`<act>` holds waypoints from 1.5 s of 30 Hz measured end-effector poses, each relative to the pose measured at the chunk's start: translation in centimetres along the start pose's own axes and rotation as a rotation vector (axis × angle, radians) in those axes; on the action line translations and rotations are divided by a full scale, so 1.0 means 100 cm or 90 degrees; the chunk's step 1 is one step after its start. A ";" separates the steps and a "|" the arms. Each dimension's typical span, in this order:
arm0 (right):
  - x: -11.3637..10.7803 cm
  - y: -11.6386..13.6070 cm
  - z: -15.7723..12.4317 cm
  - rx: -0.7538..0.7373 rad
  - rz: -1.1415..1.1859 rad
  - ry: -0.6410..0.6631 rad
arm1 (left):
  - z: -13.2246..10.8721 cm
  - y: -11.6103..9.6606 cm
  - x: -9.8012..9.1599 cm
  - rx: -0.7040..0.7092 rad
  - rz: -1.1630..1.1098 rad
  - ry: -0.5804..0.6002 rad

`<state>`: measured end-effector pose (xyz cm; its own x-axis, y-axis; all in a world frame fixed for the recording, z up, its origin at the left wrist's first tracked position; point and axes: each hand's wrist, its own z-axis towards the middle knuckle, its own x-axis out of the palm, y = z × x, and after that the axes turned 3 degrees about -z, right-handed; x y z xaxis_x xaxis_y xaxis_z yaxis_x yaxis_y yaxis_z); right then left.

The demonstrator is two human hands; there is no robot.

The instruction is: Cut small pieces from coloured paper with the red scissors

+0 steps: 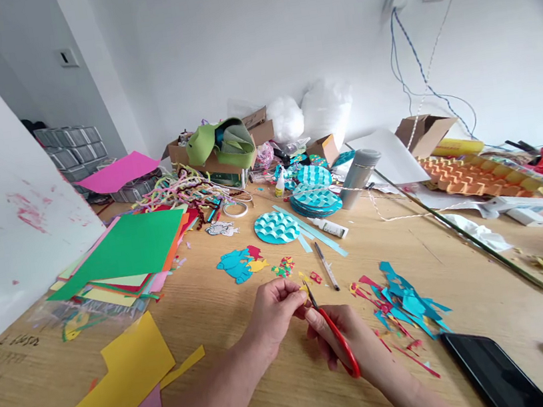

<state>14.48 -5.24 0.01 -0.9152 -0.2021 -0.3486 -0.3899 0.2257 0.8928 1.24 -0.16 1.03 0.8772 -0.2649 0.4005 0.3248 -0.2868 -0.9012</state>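
Note:
My left hand (279,307) pinches a small piece of yellow paper (304,289) between thumb and fingertips. In my right hand (348,334) is a pair of scissors (337,332) with red handles, its dark blades pointing up at the yellow piece. Whether the blades touch the paper is hard to tell. Just beyond my hands lie a pile of tiny colored paper bits (283,267), blue paper fish (234,266), a red cutout (255,251) and a yellow cutout (259,265). A pen (327,266) rests to the right of them.
Blue and red paper scraps (409,299) lie right, near a black phone (494,367). Stacked colored paper (121,251) and a yellow sheet (121,393) are left. Behind are a blue woven disc (276,228), a glue bottle (330,227), a grey cylinder (359,174) and a long green stick (457,228).

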 end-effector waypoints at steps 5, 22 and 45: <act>0.000 0.000 -0.001 0.018 0.010 -0.005 | 0.001 0.003 -0.001 -0.010 0.002 0.000; 0.000 0.001 0.000 0.005 -0.036 -0.013 | 0.000 0.001 0.001 -0.036 -0.020 0.003; -0.001 0.000 0.000 0.001 -0.038 -0.014 | 0.000 0.002 0.000 -0.043 -0.013 0.018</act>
<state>14.62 -5.19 0.04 -0.8926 -0.1948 -0.4067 -0.4435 0.2159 0.8699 1.30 -0.21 0.88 0.8600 -0.2835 0.4242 0.3175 -0.3535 -0.8799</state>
